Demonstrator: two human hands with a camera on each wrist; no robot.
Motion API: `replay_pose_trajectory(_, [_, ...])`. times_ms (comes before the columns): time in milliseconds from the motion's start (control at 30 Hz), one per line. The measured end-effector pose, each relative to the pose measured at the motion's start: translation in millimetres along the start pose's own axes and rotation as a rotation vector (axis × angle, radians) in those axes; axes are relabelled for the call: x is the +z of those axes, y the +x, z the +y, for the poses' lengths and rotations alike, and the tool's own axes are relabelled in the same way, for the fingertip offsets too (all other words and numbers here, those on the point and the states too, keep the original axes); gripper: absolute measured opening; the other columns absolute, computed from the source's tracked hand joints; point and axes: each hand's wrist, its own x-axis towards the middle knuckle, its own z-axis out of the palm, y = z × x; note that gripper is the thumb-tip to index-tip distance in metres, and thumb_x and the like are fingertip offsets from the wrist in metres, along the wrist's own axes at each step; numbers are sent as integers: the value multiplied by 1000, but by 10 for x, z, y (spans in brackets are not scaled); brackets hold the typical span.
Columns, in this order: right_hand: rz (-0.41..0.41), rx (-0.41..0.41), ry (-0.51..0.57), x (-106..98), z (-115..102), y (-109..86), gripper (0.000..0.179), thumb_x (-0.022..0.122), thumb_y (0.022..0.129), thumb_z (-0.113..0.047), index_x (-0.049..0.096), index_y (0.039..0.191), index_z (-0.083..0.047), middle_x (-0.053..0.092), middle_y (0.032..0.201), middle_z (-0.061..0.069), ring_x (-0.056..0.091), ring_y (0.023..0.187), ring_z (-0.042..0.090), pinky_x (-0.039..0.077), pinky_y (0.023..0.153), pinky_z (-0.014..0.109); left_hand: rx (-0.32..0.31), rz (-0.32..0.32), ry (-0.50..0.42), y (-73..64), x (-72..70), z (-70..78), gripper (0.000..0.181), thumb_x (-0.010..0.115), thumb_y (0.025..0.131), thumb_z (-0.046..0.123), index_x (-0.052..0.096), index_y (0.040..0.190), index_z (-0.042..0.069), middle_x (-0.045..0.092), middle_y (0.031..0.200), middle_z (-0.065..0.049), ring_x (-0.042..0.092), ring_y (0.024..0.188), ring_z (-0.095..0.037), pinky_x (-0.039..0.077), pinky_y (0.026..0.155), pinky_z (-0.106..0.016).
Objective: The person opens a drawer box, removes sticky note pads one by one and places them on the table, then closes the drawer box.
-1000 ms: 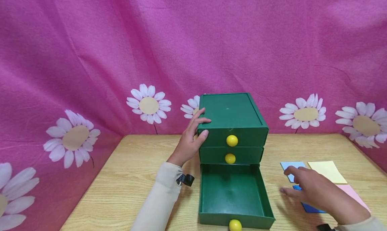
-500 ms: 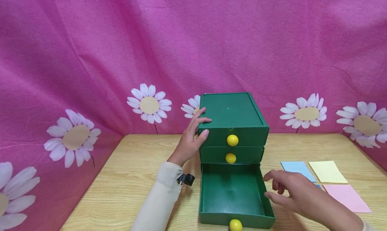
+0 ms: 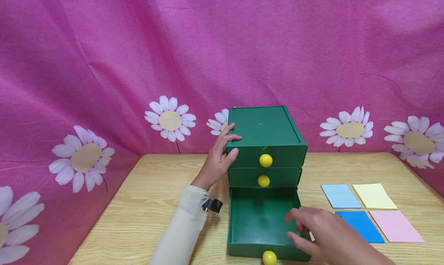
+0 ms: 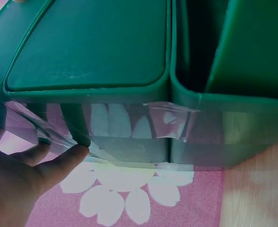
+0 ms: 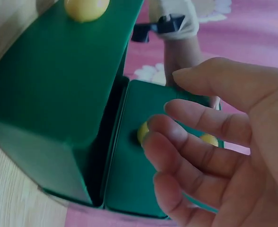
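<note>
A green three-drawer desktop organizer point(image 3: 267, 126) stands on the table, with a round yellow knob point(image 3: 265, 160) on each drawer. Its bottom drawer point(image 3: 258, 222) is pulled out, and no items show inside. My left hand point(image 3: 216, 163) rests on the upper left front corner, fingers extended over the top edge. In the left wrist view its fingertips point(image 4: 79, 152) touch the side wall. My right hand point(image 3: 324, 232) hovers over the right side of the pulled-out drawer, holding nothing, its fingers point(image 5: 169, 153) loosely bent in the right wrist view.
To the right, four-sided paper pads lie in a grid: light blue point(image 3: 341, 196), a yellow pad point(image 3: 374, 196), a blue pad point(image 3: 364, 228) and a pink pad point(image 3: 396, 226). A pink daisy-print cloth point(image 3: 263, 49) hangs behind the wooden table point(image 3: 152, 203).
My right hand has moved left from above the paper pads to over the bottom drawer, uncovering the blue pad. My left hand has stayed on the organizer.
</note>
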Motion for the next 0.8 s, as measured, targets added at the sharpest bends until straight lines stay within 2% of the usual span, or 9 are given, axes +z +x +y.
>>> replay_pose_trajectory(200, [-8, -72, 25, 54, -104, -17, 26, 71, 85, -43, 65, 103, -26, 54, 80, -22, 48, 67, -4, 47, 56, 18, -4, 1, -4, 2, -2, 7, 35, 46, 98, 11, 47, 133, 7, 18, 159, -8, 16, 146, -23, 25, 109, -59])
replay_pose_trajectory(367, [-87, -136, 23, 125, -168, -6, 29, 67, 87, -45, 66, 106, -22, 51, 78, -21, 46, 65, -5, 46, 56, 18, -2, 7, 0, 2, -10, 8, 35, 47, 97, 10, 47, 132, 6, 18, 159, -9, 16, 146, -22, 26, 109, -59])
replay_pose_trajectory(567, [-199, -113, 21, 234, -222, 9, 29, 69, 85, -43, 64, 105, -23, 55, 79, -17, 46, 65, -3, 47, 58, 19, -7, 4, -4, -1, -7, 12, 35, 46, 98, 10, 47, 133, 6, 18, 159, -9, 16, 146, -23, 26, 109, -59])
replay_pose_trajectory(800, [-232, -123, 59, 372, -229, 17, 31, 73, 81, -44, 62, 104, -26, 53, 78, -21, 44, 63, -6, 46, 58, 18, -4, 6, -13, 0, -3, 20, 35, 46, 97, 9, 47, 132, 6, 18, 159, -10, 16, 146, -24, 25, 109, -59])
